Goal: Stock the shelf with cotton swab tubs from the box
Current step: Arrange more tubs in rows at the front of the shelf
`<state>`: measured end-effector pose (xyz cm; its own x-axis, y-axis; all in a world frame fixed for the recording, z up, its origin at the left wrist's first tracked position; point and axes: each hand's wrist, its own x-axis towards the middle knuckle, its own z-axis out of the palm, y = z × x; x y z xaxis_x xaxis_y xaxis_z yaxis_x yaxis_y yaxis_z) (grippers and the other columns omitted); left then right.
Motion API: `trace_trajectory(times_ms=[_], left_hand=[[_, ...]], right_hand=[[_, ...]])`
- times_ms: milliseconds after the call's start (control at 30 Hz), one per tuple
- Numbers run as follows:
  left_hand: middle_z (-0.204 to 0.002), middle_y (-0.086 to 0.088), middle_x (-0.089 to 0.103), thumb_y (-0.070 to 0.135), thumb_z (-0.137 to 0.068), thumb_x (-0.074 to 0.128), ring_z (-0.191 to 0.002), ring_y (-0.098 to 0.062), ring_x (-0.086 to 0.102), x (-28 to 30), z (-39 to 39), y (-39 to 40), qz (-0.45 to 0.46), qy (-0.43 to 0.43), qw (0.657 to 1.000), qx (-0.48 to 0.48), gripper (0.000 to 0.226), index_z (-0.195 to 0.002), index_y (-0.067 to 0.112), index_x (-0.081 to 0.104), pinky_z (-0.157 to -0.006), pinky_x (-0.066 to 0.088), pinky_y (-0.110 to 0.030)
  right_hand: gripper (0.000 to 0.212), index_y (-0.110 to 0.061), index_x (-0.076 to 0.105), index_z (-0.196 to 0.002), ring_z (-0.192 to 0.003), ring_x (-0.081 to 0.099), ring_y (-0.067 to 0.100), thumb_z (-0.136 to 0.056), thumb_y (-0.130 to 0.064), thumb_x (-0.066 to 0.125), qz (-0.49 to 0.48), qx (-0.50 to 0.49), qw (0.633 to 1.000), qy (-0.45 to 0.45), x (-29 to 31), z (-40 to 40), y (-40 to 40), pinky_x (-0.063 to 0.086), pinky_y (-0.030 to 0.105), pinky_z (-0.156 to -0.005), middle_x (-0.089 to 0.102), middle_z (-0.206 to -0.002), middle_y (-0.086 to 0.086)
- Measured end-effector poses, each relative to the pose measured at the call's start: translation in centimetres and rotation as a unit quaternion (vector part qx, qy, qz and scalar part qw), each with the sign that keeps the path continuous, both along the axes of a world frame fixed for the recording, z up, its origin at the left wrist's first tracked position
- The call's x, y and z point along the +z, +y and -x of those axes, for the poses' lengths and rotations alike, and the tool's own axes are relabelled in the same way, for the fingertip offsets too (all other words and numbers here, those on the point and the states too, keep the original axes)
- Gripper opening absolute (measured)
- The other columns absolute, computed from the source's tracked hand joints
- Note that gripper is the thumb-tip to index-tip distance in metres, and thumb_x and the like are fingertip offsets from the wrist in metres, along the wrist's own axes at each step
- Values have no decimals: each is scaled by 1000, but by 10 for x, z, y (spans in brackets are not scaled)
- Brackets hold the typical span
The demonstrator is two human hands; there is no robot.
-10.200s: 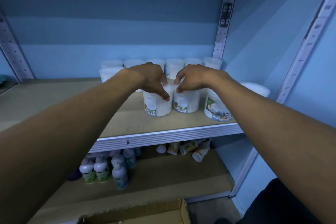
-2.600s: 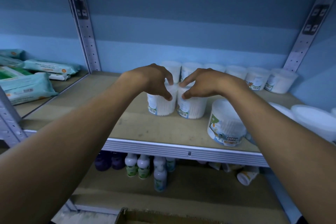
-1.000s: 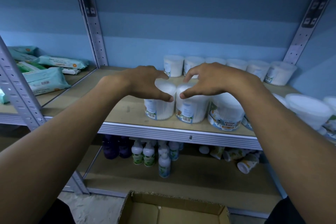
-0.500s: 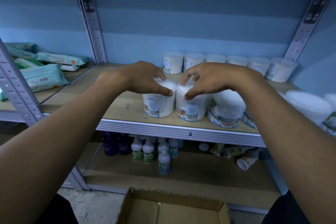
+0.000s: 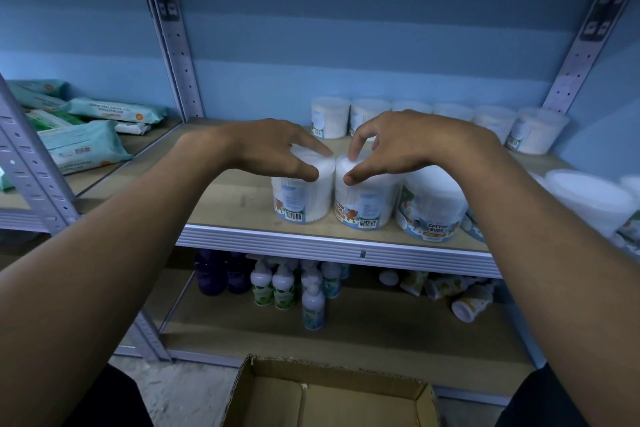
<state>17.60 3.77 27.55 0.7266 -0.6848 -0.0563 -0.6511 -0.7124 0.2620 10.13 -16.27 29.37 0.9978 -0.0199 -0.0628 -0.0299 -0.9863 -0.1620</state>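
Note:
Two clear cotton swab tubs stand side by side near the front edge of the wooden shelf (image 5: 239,198). My left hand (image 5: 273,146) grips the lid of the left tub (image 5: 301,201) between thumb and fingers. My right hand (image 5: 405,142) holds the right tub (image 5: 367,204) the same way. A third tub (image 5: 433,215) labelled "Cotton Buds" touches the right tub's side. A row of several tubs (image 5: 330,118) lines the back wall. The open cardboard box (image 5: 332,399) lies below on the floor, and the part I can see holds nothing.
Larger white tubs (image 5: 588,198) sit at the shelf's right end. Packs of wipes (image 5: 83,146) fill the neighbouring bay, past a metal upright (image 5: 173,38). Bottles (image 5: 277,284) stand on the lower shelf, with a few tipped ones (image 5: 467,305) at the right.
Both hands have drawn the two tubs from the middle of the shelf toward its front edge, next to the third tub. Over the last half second they have hardly moved.

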Motion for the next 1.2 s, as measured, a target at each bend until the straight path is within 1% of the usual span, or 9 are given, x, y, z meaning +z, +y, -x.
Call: trace_trajectory(times_ms=[367, 500, 567, 667, 800, 900, 967, 1100, 1200], left_hand=[[-145, 11, 46, 60, -84, 63, -129, -14, 44, -1, -2, -3, 5, -10, 1000, 21, 46, -128, 52, 56, -103, 34, -29], [-145, 10, 45, 69, -79, 61, -127, -14, 45, -3, -2, -4, 7, -20, 999, 34, 54, -130, 51, 55, -97, 34, -27], [-149, 11, 40, 74, -77, 59, -131, -15, 43, -4, -3, -3, 4, -23, 999, 38, 63, -134, 50, 50, -100, 34, -30], [-153, 14, 34, 74, -76, 60, -137, -15, 38, -2, -5, 0, 7, 0, 999, 36, 67, -137, 53, 44, -110, 31, -37], [-145, 16, 42, 55, -84, 65, -130, -12, 42, -1, -5, 1, -1, 7, 1000, 10, 53, -134, 52, 49, -101, 32, -29], [-142, 18, 46, 55, -84, 65, -126, -12, 45, -1, -6, 2, -2, 10, 1000, 0, 46, -130, 52, 55, -102, 34, -29], [-142, 16, 47, 64, -80, 64, -124, -12, 45, -1, -7, 3, -5, 4, 1000, -1, 49, -127, 55, 56, -106, 34, -32], [-138, 16, 49, 70, -76, 64, -110, -8, 43, -1, -6, 2, 4, -6, 1000, 12, 52, -125, 53, 58, -100, 35, -29], [-133, 16, 50, 73, -73, 65, -115, -10, 47, -2, -4, 0, 9, -16, 999, 29, 57, -124, 48, 59, -100, 36, -29]], right_hand=[[36, -42, 68, -110, -117, 53, 13, -76, -48, 80, -25, 36, 999, 14, 2, 5, -4, 39, 31, -88, 49, -115, -16], [38, -46, 67, -108, -118, 54, 12, -73, -47, 82, -41, 40, 998, 41, 5, 8, -6, 42, 33, -98, 57, -130, -14], [41, -47, 67, -110, -121, 53, 12, -72, -53, 81, -47, 38, 997, 38, 6, 9, -7, 40, 33, -101, 55, -136, -13], [46, -44, 67, -112, -120, 54, 14, -71, -63, 77, -39, 25, 999, 15, 8, 8, -5, 42, 35, -100, 57, -127, -12], [46, -42, 68, -109, -111, 56, 14, -70, -65, 77, -17, 13, 1000, 9, 4, 5, -3, 43, 33, -90, 55, -105, -15], [45, -41, 69, -107, -111, 57, 15, -68, -62, 79, -13, 16, 1000, 7, 1, 3, -2, 45, 33, -90, 51, -97, -17], [44, -40, 69, -109, -112, 56, 14, -70, -58, 80, -17, 20, 1000, 8, 2, 4, -3, 44, 33, -91, 50, -102, -17], [42, -40, 69, -110, -115, 54, 14, -72, -52, 82, -33, 28, 999, 16, 2, 7, -5, 43, 34, -97, 50, -113, -15], [42, -43, 68, -109, -117, 56, 15, -70, -49, 84, -43, 28, 998, 25, 2, 7, -6, 44, 37, -102, 57, -123, -12]])
